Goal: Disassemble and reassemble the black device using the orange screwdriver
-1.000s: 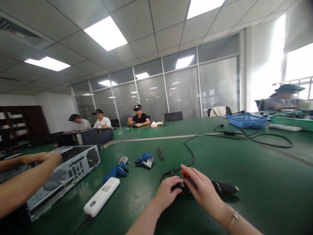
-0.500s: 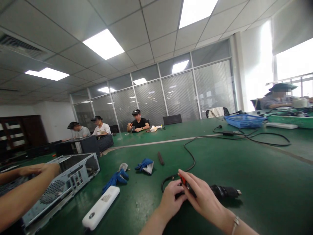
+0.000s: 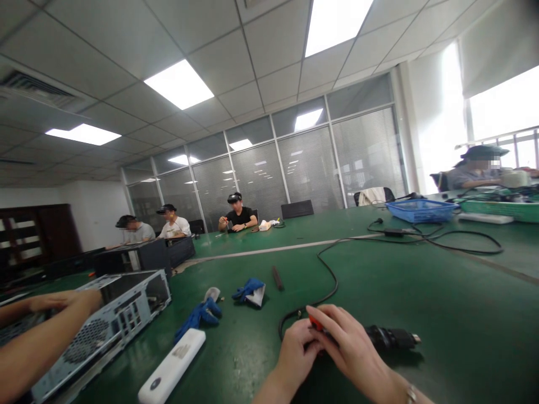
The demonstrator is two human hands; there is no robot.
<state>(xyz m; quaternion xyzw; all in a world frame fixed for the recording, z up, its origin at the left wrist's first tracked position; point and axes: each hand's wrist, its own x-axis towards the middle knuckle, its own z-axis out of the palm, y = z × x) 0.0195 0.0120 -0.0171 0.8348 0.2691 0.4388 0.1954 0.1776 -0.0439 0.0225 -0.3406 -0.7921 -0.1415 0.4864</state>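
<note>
My left hand (image 3: 297, 349) is closed, its fingers curled against my other hand. Right beside it, my right hand (image 3: 356, 347) is closed over a small red-orange piece (image 3: 315, 322) that shows between the fingertips; most of that piece is hidden. Both hands meet just above the green table (image 3: 236, 359). Behind my right hand lies a black corded tool (image 3: 392, 338) with a metal tip pointing right; its other end is covered by the hand. A black cable (image 3: 326, 259) curves up to my hands from the far side.
To the left, another person's arm (image 3: 50, 331) reaches into an open computer case (image 3: 107, 325). Nearer are a white power strip (image 3: 174, 365), blue gloves (image 3: 202, 314) and a dark bar (image 3: 277, 278). A blue basket (image 3: 421, 210) stands far right. Several people sit around.
The view has tilted slightly, so the scene sits a little lower. My hands stay together around the red-orange piece, with the fingers a bit more closed.
</note>
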